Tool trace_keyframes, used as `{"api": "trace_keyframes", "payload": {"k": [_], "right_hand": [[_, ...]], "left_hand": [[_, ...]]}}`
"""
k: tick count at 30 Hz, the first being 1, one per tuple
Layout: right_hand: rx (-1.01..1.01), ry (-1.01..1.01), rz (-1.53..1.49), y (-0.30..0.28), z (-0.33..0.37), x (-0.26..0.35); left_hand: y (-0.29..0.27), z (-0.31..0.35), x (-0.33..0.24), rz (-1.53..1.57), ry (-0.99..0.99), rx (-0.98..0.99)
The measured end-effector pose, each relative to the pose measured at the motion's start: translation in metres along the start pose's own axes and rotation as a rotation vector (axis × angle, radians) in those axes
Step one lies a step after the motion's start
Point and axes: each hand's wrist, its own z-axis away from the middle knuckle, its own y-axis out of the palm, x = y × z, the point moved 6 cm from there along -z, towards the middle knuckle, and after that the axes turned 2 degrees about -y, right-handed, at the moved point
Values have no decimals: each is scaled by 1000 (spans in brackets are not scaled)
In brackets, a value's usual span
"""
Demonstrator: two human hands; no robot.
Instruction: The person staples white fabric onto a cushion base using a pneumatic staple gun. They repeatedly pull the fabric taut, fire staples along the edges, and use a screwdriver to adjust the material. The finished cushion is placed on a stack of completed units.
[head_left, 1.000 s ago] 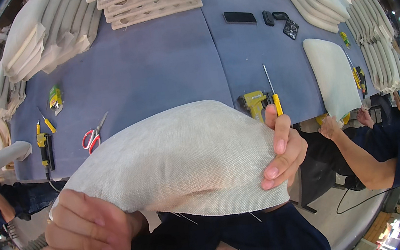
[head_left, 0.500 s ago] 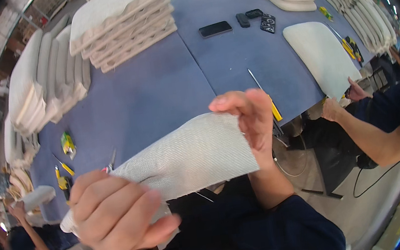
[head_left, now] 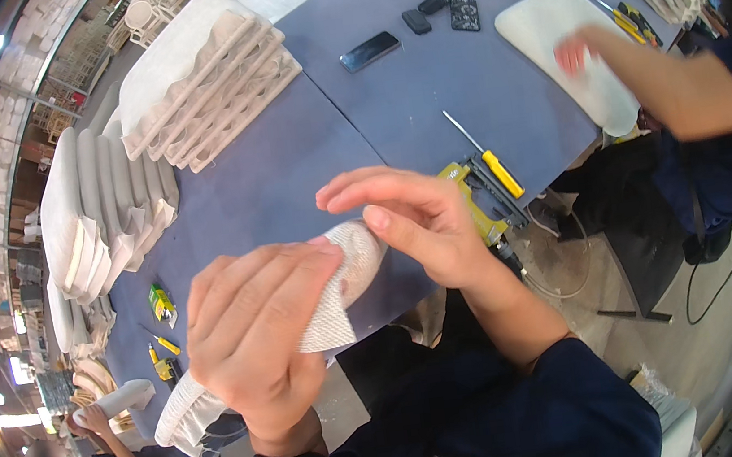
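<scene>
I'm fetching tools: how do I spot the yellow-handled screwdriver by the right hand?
On the large blue-grey table, look right of the person's right hand. Alongside a yellow-and-black handheld tool lies a slim screwdriver with a yellow handle. Unlike other slim, yellow-handled tools, it lies closest to that hand.

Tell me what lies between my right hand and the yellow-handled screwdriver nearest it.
In the head view, a yellow-and-black tool lies between the right hand and that screwdriver, near the edge of the blue table.
</scene>
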Motion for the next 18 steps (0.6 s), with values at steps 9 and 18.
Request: {"api": "trace_keyframes", "payload": {"k": [9, 18], "right_hand": [[85, -174, 396, -18, -27, 36], [405, -291, 645, -2, -60, 70]], "left_hand": [[9, -8, 11, -100, 57, -66], [6, -5, 5, -118, 105, -36]]}}
